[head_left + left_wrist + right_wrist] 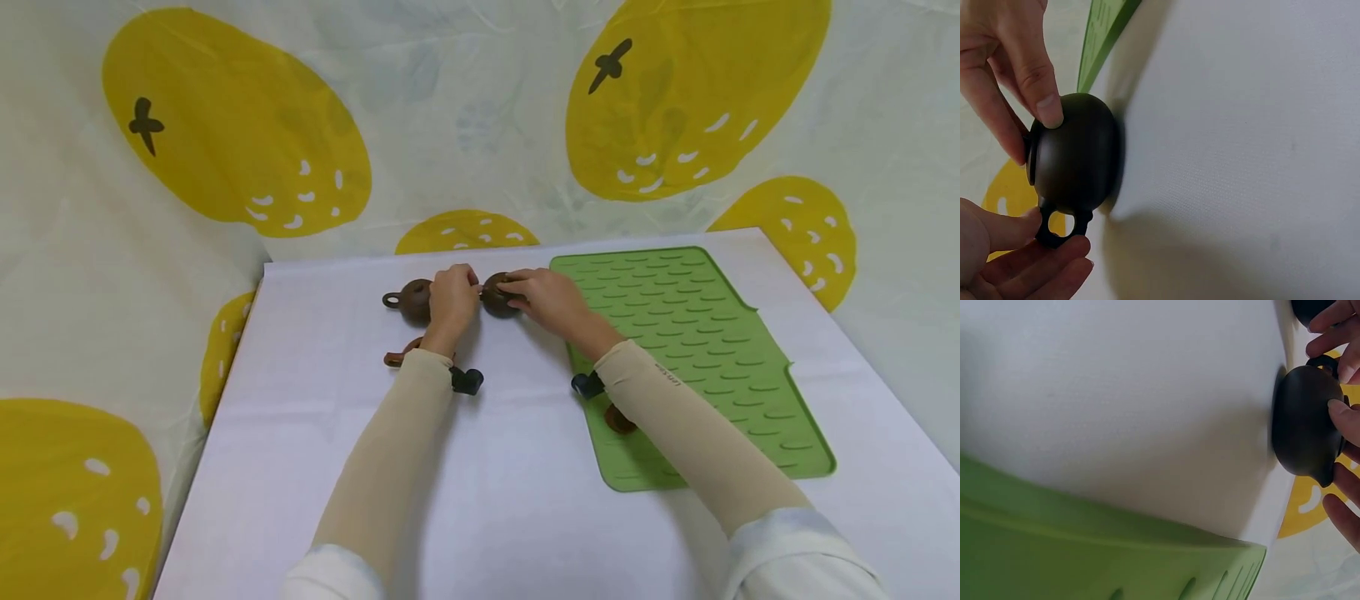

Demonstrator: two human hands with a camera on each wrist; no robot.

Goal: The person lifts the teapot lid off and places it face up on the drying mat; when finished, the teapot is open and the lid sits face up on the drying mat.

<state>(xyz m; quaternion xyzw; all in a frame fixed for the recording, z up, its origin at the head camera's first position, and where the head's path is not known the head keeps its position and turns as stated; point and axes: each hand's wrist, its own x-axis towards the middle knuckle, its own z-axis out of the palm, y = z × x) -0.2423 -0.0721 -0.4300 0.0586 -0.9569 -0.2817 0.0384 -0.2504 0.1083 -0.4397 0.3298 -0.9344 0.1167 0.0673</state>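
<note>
A dark brown teapot [495,298] stands at the back of the white table between both hands. My left hand [452,302] pinches its loop handle between thumb and fingers, seen up close in the left wrist view. My right hand [553,300] holds the same teapot from the other side, thumb on the rounded body and fingers over the lid and by the spout. In the right wrist view the teapot [1302,419] shows its short spout. A second dark teapot [414,302] sits just left of my left hand, partly hidden by it.
A reddish-brown pot [394,359] lies under my left forearm, mostly covered. To the right is a green ribbed mat [697,333], with a small reddish-brown piece [619,420] near its left edge, partly behind my right sleeve. A fruit-print cloth [465,125] hangs behind the table.
</note>
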